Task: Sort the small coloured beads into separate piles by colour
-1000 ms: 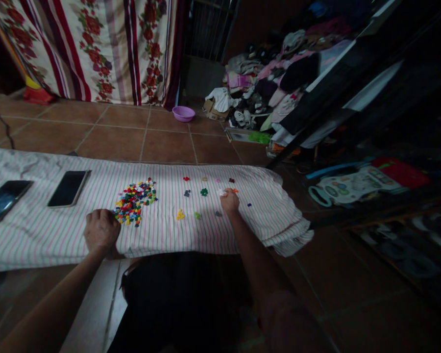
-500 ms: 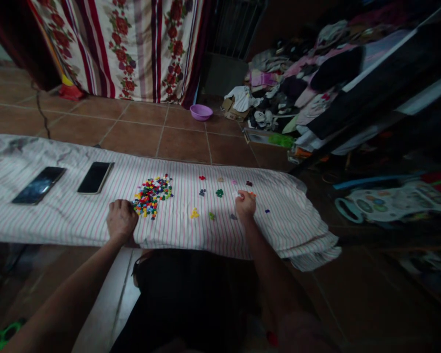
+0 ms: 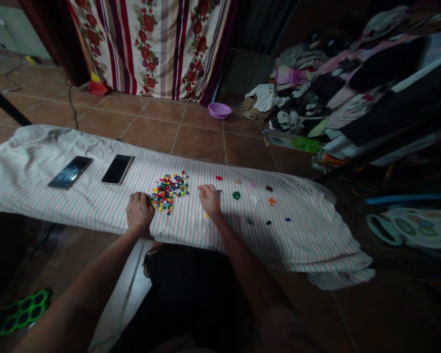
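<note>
A pile of small, many-coloured pieces (image 3: 169, 191), like tiny beads or blocks, lies on the striped cloth. At its lower left edge my left hand (image 3: 140, 210) rests closed, knuckles up, its fingertips against the cloth and partly hidden. My right hand (image 3: 209, 200) is right of the pile, thumb and fingers drawn together and pointing left; anything between them is too small to see. It partly covers a dark grey cluster (image 3: 219, 191) and some yellow pieces (image 3: 207, 215). Farther right are sorted clusters: red (image 3: 218, 178), green (image 3: 236, 195), white (image 3: 255, 198), orange (image 3: 272, 201) and several others.
Two phones (image 3: 117, 169) lie left of the pile on the striped cloth (image 3: 191, 230). Beyond, a purple basin (image 3: 219, 111) stands on the tiled floor before a flowered curtain (image 3: 165, 49). A heap of clothes (image 3: 316, 88) fills the right. A green plastic holder (image 3: 24, 311) is at lower left.
My right hand has moved left from the white and orange clusters to beside the pile, uncovering them. My left hand stays by the pile. The whole view has shifted.
</note>
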Available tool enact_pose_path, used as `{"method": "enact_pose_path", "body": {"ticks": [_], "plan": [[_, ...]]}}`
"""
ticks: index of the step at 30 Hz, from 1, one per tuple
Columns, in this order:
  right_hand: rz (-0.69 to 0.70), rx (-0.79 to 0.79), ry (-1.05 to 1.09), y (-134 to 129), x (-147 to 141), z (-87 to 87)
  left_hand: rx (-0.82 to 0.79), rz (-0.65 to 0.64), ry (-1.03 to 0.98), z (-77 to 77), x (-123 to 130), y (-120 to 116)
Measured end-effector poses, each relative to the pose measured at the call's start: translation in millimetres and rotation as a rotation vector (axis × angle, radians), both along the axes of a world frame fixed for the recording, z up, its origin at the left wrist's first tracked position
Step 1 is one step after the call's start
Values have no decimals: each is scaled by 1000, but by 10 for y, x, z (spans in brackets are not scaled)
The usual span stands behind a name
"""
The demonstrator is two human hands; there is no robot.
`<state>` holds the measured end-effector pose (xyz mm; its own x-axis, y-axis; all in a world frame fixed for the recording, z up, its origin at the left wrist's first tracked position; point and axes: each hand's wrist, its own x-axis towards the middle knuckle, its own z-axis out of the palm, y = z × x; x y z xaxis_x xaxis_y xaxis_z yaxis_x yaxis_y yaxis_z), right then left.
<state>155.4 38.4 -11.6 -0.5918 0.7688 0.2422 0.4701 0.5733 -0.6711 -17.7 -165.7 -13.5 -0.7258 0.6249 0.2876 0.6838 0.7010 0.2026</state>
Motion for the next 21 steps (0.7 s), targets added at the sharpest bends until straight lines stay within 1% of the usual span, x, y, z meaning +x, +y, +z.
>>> {"method": "enact_pose_path", "body": {"ticks": [4,8,15,21], "plan": [[90,9,-53,-161,-297,13,1,-3,-10,32,14,1],[116,36,-102,-245,-493,28,1,-10,9,28,16,1],[99,93,-163,-315,-688,31,-11,-13,42,19,9,5],[75,79,-220,-317,-804,56,2,-12,42,6,2,6]]}}
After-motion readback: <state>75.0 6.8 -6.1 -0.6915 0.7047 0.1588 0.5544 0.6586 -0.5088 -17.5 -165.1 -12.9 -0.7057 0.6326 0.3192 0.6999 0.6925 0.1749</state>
